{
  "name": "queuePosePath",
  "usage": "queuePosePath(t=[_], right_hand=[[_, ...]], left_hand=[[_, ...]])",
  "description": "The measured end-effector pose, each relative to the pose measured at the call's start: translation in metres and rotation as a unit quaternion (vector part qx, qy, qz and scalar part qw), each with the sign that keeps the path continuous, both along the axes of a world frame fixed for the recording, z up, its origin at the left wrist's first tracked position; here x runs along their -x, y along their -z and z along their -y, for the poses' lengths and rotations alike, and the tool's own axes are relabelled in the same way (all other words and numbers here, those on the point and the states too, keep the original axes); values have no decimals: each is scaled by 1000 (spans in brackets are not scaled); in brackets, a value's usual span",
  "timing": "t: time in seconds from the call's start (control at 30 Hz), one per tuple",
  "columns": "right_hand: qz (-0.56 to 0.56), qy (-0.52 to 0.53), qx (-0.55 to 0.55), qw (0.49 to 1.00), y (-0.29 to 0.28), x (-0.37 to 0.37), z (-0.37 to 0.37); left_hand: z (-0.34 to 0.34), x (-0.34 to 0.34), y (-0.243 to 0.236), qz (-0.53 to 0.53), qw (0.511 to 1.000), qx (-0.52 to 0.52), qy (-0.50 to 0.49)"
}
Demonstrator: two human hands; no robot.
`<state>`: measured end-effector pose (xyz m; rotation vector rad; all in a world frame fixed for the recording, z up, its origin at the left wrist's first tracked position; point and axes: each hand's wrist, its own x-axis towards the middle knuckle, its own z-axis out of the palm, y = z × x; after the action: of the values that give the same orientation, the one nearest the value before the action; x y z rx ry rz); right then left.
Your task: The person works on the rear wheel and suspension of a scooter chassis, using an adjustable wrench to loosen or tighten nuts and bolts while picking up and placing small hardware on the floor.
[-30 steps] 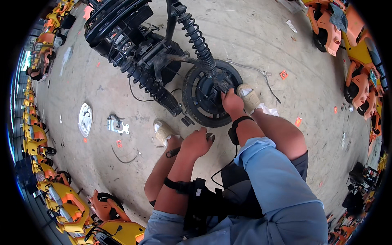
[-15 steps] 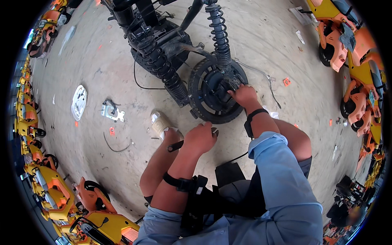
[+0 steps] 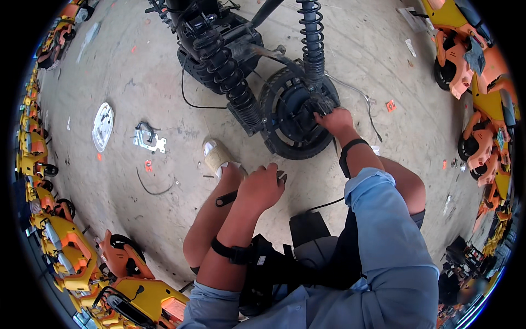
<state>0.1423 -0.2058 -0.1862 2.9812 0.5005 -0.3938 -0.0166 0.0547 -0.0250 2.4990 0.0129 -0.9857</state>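
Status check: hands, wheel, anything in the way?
Left hand closed round dark tool, apart from wheel. Right hand at foot of right coil-spring shock, over wheel. Loose cable lies right of wheel, not between hands and it.

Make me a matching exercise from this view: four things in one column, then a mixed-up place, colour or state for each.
1. Left hand
2. Right hand
3. White oval piece
4. Right sleeve

A. At the right side of the wheel
B. Light blue
C. Closed around a dark tool
D. Left of the silver bracket

Pairs: 1-C, 2-A, 3-D, 4-B.
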Motion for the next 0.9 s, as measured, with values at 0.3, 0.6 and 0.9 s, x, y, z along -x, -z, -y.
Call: queuePosePath(t=[0.3,0.6,0.9], right_hand=[[-11,232,-117,966,-10,14,-25],[-12,434,-185,882,25,17,-37],[-61,393,-193,897,22,9,-33]], left_hand=[[-2,-1,-3,15,1000,21,-9],[4,4,7,33,999,18,6],[28,-1,20,42,998,25,25]])
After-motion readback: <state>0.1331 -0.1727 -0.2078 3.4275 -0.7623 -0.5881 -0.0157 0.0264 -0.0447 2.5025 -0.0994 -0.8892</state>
